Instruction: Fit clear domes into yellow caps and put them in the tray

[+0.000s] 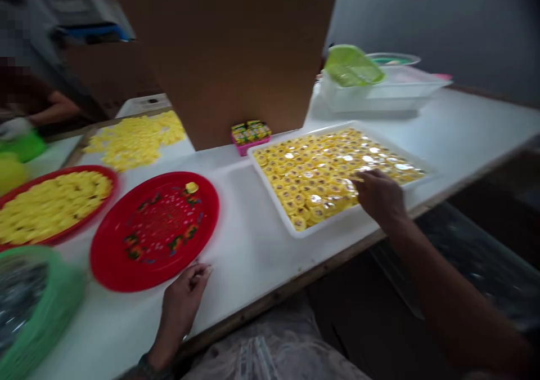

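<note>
My right hand (381,197) is over the near right part of a white tray (280,211), its thumb and fingers pinched together. Whatever they hold, if anything, is too small and blurred to make out. The tray is filled with small round yellow pieces (316,188), each with a dark mark in its middle and a shiny surface. Beside the near edge of a red patterned plate (164,273), my left hand (184,293) rests low over the table with curled fingers. Its grip hides what is inside, if anything. One yellow piece (191,187) lies on the plate's far rim.
Yellow pieces fill another red plate (110,180) at left and lie in a spread (139,138) behind. A green basket (63,295) stands front left. A pink box (248,146) sits before tall cardboard (236,59); white bins (375,95) stand back right. Another person's arm (57,107) shows far left.
</note>
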A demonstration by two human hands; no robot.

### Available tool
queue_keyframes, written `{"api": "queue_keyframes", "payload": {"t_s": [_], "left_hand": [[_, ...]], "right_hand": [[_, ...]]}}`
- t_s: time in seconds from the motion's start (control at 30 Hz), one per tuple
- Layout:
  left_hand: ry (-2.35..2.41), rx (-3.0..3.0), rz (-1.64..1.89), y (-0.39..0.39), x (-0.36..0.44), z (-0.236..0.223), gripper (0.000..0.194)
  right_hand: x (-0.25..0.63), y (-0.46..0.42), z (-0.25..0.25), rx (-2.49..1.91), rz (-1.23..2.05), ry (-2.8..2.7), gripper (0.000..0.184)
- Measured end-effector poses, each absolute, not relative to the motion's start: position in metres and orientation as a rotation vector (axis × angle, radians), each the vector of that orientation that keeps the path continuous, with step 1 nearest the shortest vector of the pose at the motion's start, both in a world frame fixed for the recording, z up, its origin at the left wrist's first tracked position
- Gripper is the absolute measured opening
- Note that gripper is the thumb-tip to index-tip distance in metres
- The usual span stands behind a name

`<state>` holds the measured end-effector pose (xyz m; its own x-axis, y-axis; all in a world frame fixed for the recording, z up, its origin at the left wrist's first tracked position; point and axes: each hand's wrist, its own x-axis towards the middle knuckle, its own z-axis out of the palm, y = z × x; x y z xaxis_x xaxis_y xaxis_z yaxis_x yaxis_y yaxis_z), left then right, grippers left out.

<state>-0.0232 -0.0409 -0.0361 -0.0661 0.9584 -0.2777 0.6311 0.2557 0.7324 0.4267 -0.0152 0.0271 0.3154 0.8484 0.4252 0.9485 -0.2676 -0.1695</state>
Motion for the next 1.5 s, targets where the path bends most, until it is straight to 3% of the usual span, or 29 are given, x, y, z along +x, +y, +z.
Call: {"api": "queue_keyframes", "payload": {"t_s": [0.1,0.27,0.4,0.77,1.03,1.17,1.37,1.5], "left_hand": [[1.808,1.472,0.602,-0.041,-0.039,-0.040,0.039],[1.867,1.460,0.690,-0.029,-0.055,-0.039,0.041],[1.872,1.495,0.863,-0.018,-0.068,-0.034,0.043],[1.960,1.480,0.948,-0.025,-0.104,-0.026,0.033],[1.902,1.406,0.807,-0.054,-0.112,-0.038,0.028],[1.818,1.455,0.843,-0.052,-0.096,-0.039,0.026],[1.568,1.342,0.912,-0.038,-0.066,-0.033,0.034],[1.401,1.303,0.964,-0.034,-0.058,-0.029,0.027]], "right_hand": [[0.372,-0.018,0.028,-1.875,-0.370,-1.626,0.025],[0.244,-0.006,-0.006,-1.387,0.261,-2.186,0.023],[0.187,0.017,-0.038,-1.358,0.467,-2.306,0.019],[0.128,0.007,-0.049,-1.038,0.546,-2.498,0.025],[0.100,0.006,-0.051,-0.858,0.346,-2.785,0.026],[0.100,0.006,-0.056,-0.975,0.482,-2.629,0.020],[0.106,-0.007,-0.041,-1.140,1.160,-1.971,0.015],[0.113,-0.012,-0.030,-1.049,1.494,-1.633,0.016]]}}
